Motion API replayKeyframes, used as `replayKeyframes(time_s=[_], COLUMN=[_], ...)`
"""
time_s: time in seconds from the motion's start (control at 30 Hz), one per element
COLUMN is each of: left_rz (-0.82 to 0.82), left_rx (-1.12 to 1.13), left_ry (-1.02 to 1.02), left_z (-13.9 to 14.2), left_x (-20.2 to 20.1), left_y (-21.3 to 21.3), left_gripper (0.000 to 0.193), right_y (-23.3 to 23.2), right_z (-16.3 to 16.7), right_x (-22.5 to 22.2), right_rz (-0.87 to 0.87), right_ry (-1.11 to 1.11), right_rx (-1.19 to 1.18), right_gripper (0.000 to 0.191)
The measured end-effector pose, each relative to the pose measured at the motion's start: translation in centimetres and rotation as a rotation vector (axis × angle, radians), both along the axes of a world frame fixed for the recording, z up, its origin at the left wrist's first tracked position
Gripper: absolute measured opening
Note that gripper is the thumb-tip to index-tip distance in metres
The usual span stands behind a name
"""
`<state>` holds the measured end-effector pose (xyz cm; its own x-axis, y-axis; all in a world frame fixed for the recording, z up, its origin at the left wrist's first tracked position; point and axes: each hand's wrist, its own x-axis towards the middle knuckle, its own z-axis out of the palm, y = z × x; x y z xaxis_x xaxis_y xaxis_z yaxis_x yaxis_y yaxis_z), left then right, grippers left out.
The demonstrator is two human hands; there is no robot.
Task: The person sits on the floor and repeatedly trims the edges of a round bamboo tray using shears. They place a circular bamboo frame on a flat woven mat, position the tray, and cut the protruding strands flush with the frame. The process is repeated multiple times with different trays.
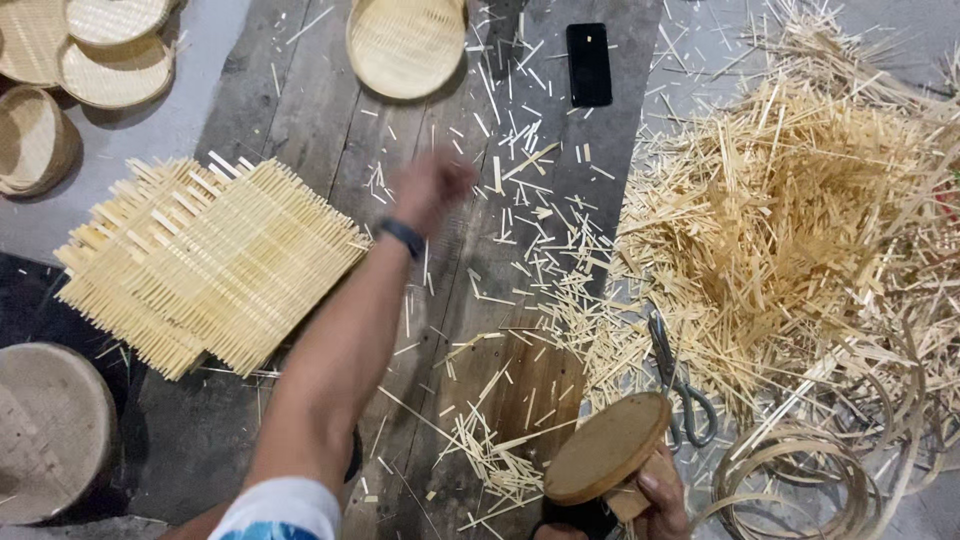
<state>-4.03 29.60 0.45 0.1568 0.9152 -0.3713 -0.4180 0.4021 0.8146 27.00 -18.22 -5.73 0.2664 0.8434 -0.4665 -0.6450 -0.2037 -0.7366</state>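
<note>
Right hand (655, 495) grips wooden disc (607, 447) near camera; left hand (430, 188), blurred, probably fisted, reaches far forward toward round basket (405, 45).

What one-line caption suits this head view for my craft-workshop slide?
Left hand reaches over a chip-strewn plank floor beside woven bamboo mats; right hand holds a round wooden disc.

The left hand (430, 188) is smeared by motion blur, so its fingers and whether they grip anything cannot be told. The right hand (655, 495) is cut off by the bottom edge and partly hidden behind the round brown wooden disc (606, 448). The shallow round woven bamboo trays (115, 72) at upper left run past the picture's edge.
</note>
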Motion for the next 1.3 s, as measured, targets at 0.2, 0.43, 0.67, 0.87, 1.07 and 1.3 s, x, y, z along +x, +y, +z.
replayKeyframes(time_s=[0.2, 0.43, 0.67, 0.87, 1.07, 1.3], left_rz=[-1.028, 0.008, -0.277, -0.451, -0.581, -0.526], left_rx=[-0.333, -0.151, 0.506, 0.078, 0.07, 0.06], left_ry=[0.694, 0.379, 1.481, 1.978, 2.026, 1.906], left_z=[-7.3, -10.3, -5.8, -3.4, -1.0, -2.3], left_x=[4.9, 1.4, -13.7, -24.9, -26.9, -27.1], left_y=[-22.9, -28.0, -17.5, -13.3, -15.2, -15.4], left_gripper=[0.063, 0.033, 0.048, 0.088, 0.094, 0.063], right_y=[3.4, 9.2, 8.8, 6.1, 5.5, 4.1], right_z=[0.7, -0.1, -0.7, -2.4, -3.0, -3.1], right_x=[-3.3, -6.5, -8.9, -7.4, -7.0, -7.2], right_rz=[0.116, 0.219, 0.407, 0.355, 0.287, 0.324], right_ry=[0.288, 0.043, -0.177, -0.116, -0.077, -0.126], right_rx=[-0.034, -0.2, -0.458, -0.53, -0.404, -0.421], right_gripper=[0.08, 0.057, 0.031, 0.043, 0.041, 0.041])
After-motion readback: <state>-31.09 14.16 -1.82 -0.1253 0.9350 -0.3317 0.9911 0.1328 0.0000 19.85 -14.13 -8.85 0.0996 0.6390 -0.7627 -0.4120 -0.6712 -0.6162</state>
